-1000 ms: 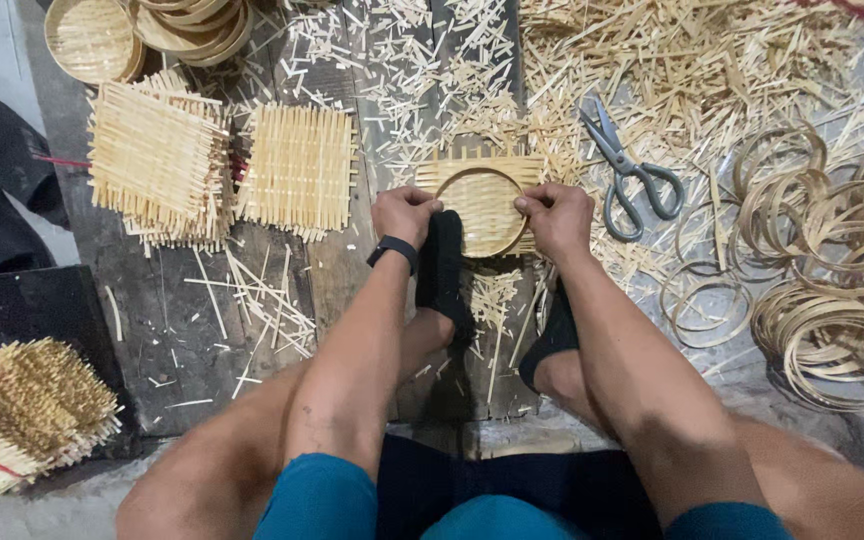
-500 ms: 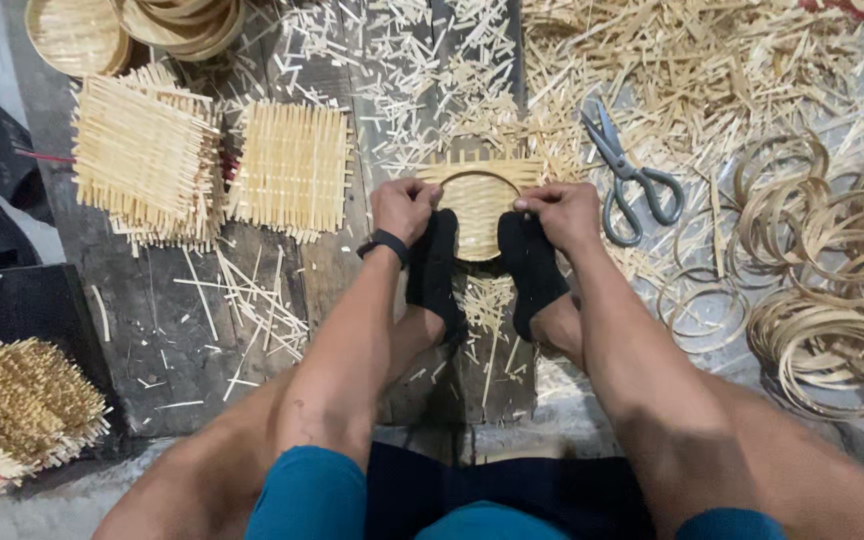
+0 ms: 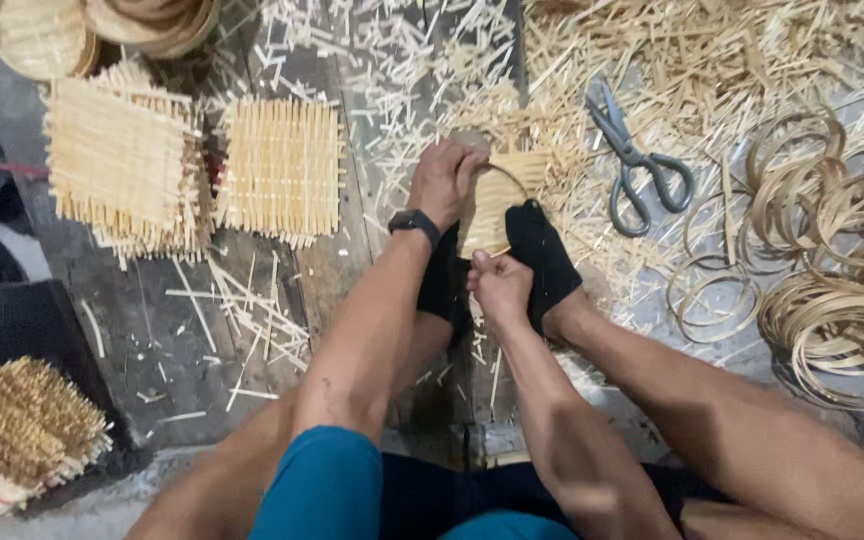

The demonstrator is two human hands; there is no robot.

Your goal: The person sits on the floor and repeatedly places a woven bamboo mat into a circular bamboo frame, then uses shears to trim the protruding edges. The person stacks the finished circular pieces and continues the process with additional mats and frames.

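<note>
Right hand [image 3: 499,285] dropped to woven mat [image 3: 497,200] near edge, seemingly pinching; left hand [image 3: 444,180] stays atop.

Right of my hands, scissors [image 3: 637,165] and coiled strip rings [image 3: 832,300] block passage. Far left, woven mats [image 3: 282,165] crowd the floor [image 3: 152,340]. Near left, dark boards lie open, only stray splinters.

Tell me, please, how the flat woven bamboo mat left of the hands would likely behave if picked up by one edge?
The woven bamboo mat is made of thin strips, so it is probably very light. Its open weave suggests it would flex somewhat rather than stay rigid. The loose strip ends at its edges might snag or slip out.
</note>
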